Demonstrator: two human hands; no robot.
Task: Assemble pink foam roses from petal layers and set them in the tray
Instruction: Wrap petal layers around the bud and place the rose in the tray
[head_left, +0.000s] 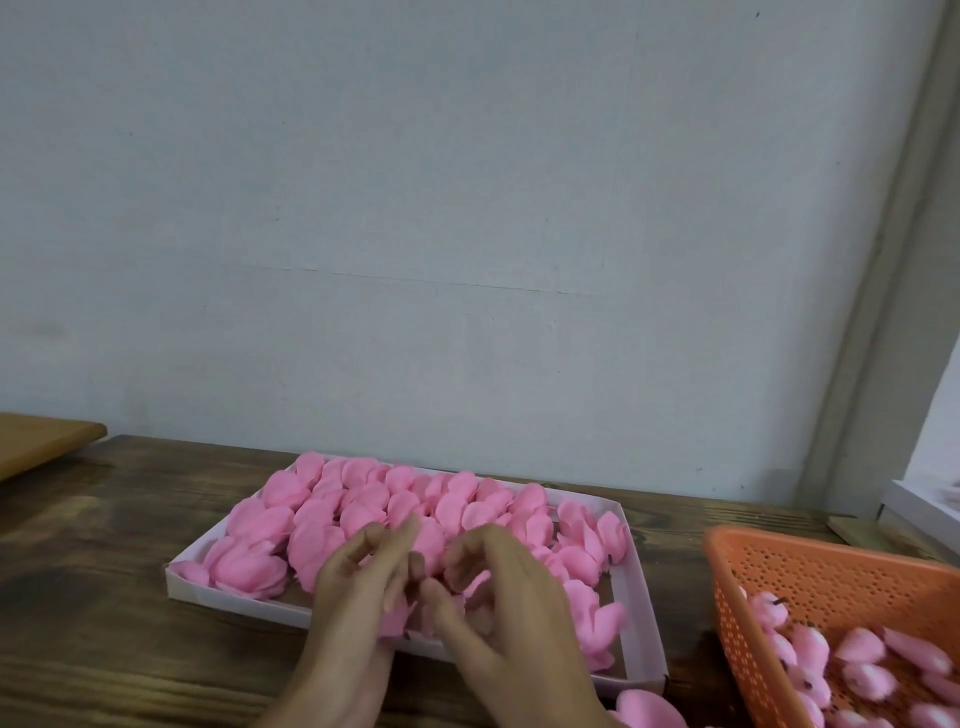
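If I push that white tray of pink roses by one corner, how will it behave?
Probably light: the tray looks like thin card holding only foam roses. Its thin walls may flex. On the wooden table it should slide, perhaps pivoting.

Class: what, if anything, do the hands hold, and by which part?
The left hand and right hand together pinch a pink foam rose by its outer petals, above the tray; the exact grip is blurred.

Pale bluish wall (415, 208) at twelve o'clock; dark wood-grain surface (93, 597) at seven; lighter wooden board (36, 444) at nine; grey corner post (893, 260) at two.
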